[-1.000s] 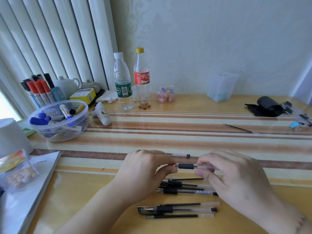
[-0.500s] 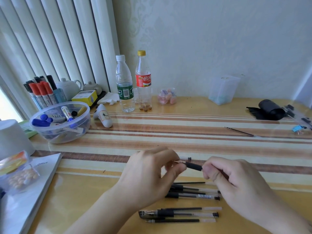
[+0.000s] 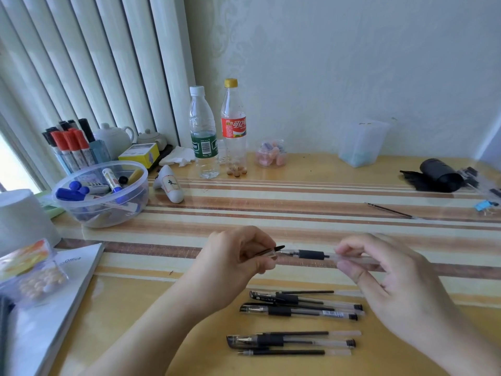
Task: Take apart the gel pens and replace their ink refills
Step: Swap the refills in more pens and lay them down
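Observation:
A clear gel pen with a black rubber grip is held level above the striped table. My right hand pinches its clear barrel at the right end. My left hand grips a small clear cap with a black clip, just off the pen's tip. Between me and my hands lie two groups of gel pens and refills, one nearer my hands and one nearer me. A single thin refill lies alone at the far right.
A clear bowl of markers and a marker holder stand at the left. Two bottles stand at the back, beside a small jar and a clear box. A booklet lies front left and a black roll far right.
The pen went from level to tilted and back to level. My hands have drawn apart: the left now holds the cap off the tip, and the right has slid out along the barrel.

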`<action>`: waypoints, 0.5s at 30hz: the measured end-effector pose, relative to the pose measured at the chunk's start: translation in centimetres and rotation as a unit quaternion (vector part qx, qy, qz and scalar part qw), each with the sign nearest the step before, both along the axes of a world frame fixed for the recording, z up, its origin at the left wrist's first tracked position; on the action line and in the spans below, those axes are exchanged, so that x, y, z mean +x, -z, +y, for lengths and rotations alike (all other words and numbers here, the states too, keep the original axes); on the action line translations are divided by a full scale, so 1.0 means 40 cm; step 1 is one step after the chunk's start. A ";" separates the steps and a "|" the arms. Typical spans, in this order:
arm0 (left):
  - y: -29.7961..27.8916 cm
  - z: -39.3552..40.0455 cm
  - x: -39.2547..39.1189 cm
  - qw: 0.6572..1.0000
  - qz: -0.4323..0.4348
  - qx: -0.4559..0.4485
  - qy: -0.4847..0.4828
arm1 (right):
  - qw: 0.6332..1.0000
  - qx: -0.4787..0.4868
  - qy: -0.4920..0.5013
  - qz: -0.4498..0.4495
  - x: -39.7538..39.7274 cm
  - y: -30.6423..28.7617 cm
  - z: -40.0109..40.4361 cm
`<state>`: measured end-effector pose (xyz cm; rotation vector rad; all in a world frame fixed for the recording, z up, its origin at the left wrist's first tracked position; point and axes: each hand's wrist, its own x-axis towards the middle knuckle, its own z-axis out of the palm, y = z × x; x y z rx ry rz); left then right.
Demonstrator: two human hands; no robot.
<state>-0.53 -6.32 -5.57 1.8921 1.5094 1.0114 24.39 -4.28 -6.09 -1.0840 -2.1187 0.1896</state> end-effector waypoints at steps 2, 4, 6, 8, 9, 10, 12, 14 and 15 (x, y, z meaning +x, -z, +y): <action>0.000 -0.002 0.003 1.000 -0.007 0.003 0.003 | 1.000 -0.005 0.000 -0.002 0.000 0.001 0.001; 0.000 -0.003 0.005 1.000 -0.013 0.003 0.009 | 1.000 -0.008 0.000 0.002 0.000 0.002 0.002; 0.004 -0.003 0.005 1.000 -0.010 0.008 0.025 | 1.000 -0.008 -0.004 0.008 0.002 0.004 0.003; 0.008 -0.005 0.009 0.999 0.001 0.016 0.038 | 1.000 -0.010 -0.011 0.005 0.002 0.003 0.002; 0.009 -0.006 0.012 0.999 0.004 0.018 0.039 | 1.000 -0.009 -0.015 -0.001 0.001 0.003 0.001; 0.011 -0.006 0.013 0.999 0.003 0.019 0.038 | 1.000 -0.007 -0.017 -0.006 0.000 0.002 0.000; 0.013 -0.003 0.010 0.999 0.002 0.026 0.027 | 1.000 -0.008 -0.013 -0.001 0.001 0.001 0.000; 0.012 0.000 0.005 0.999 -0.007 0.035 0.019 | 1.000 -0.010 -0.005 0.007 0.005 0.000 0.004; 0.011 0.000 0.003 0.999 -0.013 0.038 0.018 | 1.000 -0.010 -0.001 0.007 0.006 0.000 0.006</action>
